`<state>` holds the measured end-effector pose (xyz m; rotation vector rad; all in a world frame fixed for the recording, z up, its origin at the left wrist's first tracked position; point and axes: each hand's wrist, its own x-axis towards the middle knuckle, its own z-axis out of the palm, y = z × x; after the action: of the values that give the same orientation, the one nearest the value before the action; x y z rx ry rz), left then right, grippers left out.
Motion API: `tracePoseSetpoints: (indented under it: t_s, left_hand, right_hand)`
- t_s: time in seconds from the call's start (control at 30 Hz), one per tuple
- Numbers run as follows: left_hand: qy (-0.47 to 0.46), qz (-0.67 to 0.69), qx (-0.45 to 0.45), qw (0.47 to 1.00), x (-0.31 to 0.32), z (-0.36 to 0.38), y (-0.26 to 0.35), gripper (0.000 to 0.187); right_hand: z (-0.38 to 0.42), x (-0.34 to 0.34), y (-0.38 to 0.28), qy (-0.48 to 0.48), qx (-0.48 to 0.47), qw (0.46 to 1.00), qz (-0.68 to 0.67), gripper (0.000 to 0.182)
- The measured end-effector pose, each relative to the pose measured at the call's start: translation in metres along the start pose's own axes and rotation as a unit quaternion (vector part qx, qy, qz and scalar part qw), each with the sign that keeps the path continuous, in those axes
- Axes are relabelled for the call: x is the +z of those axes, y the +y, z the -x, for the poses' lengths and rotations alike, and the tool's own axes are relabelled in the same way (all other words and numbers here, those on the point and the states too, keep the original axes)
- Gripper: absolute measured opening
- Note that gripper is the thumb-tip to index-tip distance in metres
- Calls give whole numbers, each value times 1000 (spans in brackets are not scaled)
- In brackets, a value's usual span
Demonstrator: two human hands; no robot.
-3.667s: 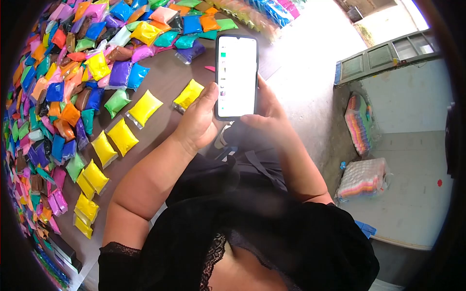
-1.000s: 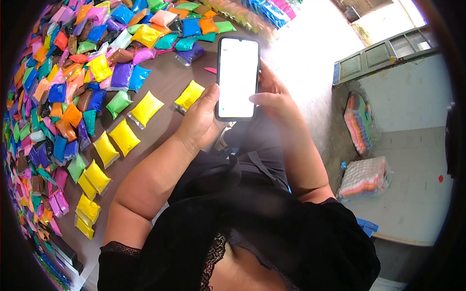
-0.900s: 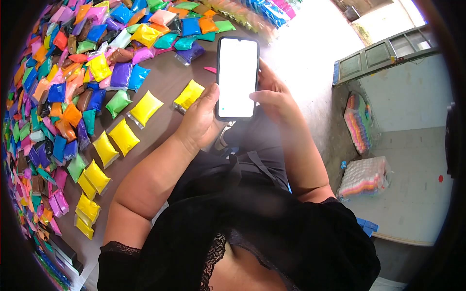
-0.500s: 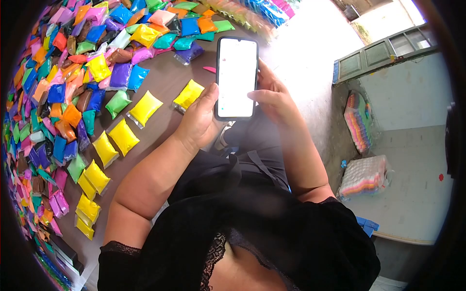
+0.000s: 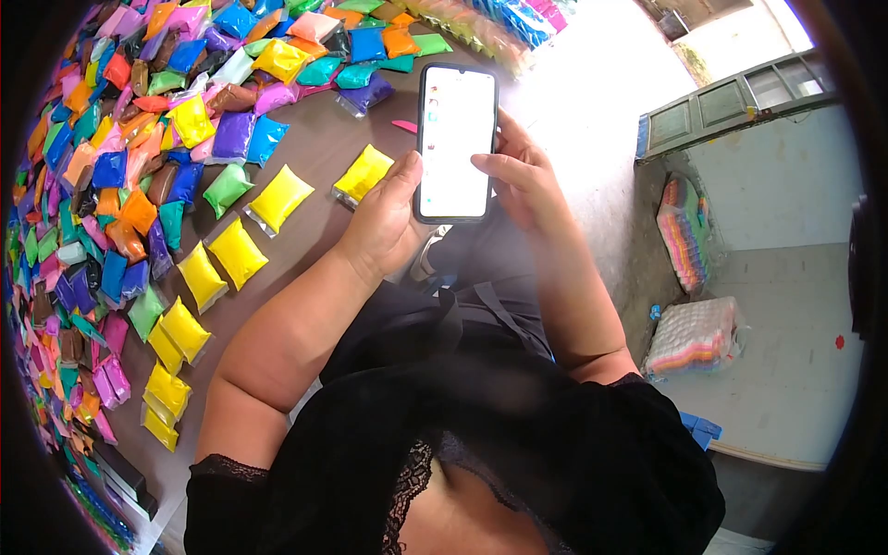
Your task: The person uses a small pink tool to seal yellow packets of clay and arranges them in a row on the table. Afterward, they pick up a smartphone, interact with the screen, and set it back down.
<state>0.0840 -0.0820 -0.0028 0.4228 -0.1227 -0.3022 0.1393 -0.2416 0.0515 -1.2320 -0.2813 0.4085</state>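
A smartphone (image 5: pixel 457 139) with a dark case and a bright white screen is held upright in front of me. My left hand (image 5: pixel 387 220) grips its left edge, thumb along the side. Around the right edge curls my right hand (image 5: pixel 523 183), its thumb over the screen and its other fingers partly hidden behind the phone. Small icons run down the screen, but the text is too faint to read. Just left of my left hand lies a yellow packet (image 5: pixel 364 172) on the brown table (image 5: pixel 305 148). More yellow packets (image 5: pixel 238 252) lie in a loose row toward me.
A large heap of packets in many colours (image 5: pixel 139 176) covers the table's left side. Clear bags of coloured items (image 5: pixel 476 32) stand at the far end. On the right, wrapped striped bundles (image 5: pixel 694 335) rest near a pale panel (image 5: pixel 786 277).
The phone and both hands have shifted slightly up and to the right. More small icons show on the screen, and my right thumb sits a little higher over it.
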Motion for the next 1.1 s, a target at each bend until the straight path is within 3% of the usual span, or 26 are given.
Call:
tracePoseSetpoints:
  t_s: [0.37, 0.8, 0.9, 0.97, 1.1]
  left_hand:
    - [11, 11, -1, 1000, -1, 1, 0, 45]
    - [12, 16, -6, 1000, -1, 1, 0, 46]
    - [-3, 12, -4, 1000, 0, 0, 1, 47]
    - [-14, 8, 1, 1000, 1, -1, 1, 49]
    - [-21, 7, 5, 1000, 3, -1, 1, 50]
  right_hand:
    - [-3, -1, 8, 78, -8, 997, -9, 53]
    - [-4, 0, 5, 92, 4, 996, -9, 53]
    - [-4, -5, 7, 71, -5, 997, 18, 62]
    - [-2, -4, 2, -6, -16, 999, 32, 74]
    - [0, -2, -4, -12, -5, 1000, 15, 82]
